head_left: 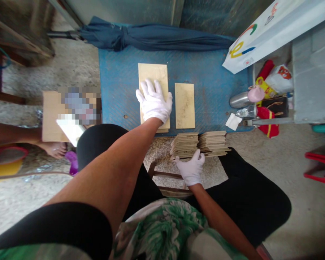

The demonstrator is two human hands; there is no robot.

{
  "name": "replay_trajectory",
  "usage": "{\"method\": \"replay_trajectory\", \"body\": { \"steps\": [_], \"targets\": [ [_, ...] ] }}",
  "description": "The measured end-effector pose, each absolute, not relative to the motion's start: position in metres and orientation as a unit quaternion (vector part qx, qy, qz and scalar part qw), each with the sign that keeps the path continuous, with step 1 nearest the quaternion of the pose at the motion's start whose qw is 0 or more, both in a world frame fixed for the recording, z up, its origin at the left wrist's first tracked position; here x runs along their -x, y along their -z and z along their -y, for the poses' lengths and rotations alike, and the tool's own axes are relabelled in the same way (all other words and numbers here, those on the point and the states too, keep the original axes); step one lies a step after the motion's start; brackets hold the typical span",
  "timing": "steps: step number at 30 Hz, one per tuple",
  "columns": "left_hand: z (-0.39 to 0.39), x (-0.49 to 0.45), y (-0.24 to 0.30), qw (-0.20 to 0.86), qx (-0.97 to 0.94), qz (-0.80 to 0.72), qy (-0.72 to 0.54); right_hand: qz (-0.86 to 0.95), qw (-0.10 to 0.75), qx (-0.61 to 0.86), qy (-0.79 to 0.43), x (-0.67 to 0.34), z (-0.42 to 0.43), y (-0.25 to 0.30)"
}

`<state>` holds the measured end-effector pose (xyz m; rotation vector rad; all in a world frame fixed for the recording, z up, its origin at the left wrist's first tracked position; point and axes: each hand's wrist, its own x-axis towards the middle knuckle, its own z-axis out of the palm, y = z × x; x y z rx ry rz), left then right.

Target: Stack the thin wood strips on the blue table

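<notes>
A seated person's gloved left hand (154, 103) lies open and flat on a small pile of boards (152, 74) at the centre of the blue surface (213, 94), with a single board (184, 105) just beside it. Below, the right hand (191, 169) touches a thick stack (200, 143); I cannot tell whether it grips. Most boards seem still stacked.

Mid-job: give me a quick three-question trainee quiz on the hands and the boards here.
1. True or false: the left hand lies flat on a board.
2. The right hand touches: A) a hammer B) the board stack C) a saw.
3. Fill in: a folded ___ lies along the platform's far edge.
Key: 1 true; 2 B; 3 umbrella.
</notes>
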<state>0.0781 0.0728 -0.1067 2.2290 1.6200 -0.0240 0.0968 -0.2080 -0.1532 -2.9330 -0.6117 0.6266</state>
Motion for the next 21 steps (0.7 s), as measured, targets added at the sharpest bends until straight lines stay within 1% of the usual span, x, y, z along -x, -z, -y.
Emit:
{"method": "replay_trajectory", "body": {
  "steps": [10,16,21],
  "targets": [
    [-0.073,-0.078,0.111,0.172,-0.797,-0.58,0.006,0.297,0.084,0.947,-0.092,-0.143,0.194,0.087],
    [-0.073,-0.078,0.111,0.166,-0.798,-0.579,0.005,0.35,0.133,0.927,-0.024,-0.162,0.18,0.06],
    [-0.073,-0.077,0.111,0.149,-0.803,-0.577,0.008,0.392,0.202,0.897,-0.002,-0.183,0.158,0.041]
  ]
}}
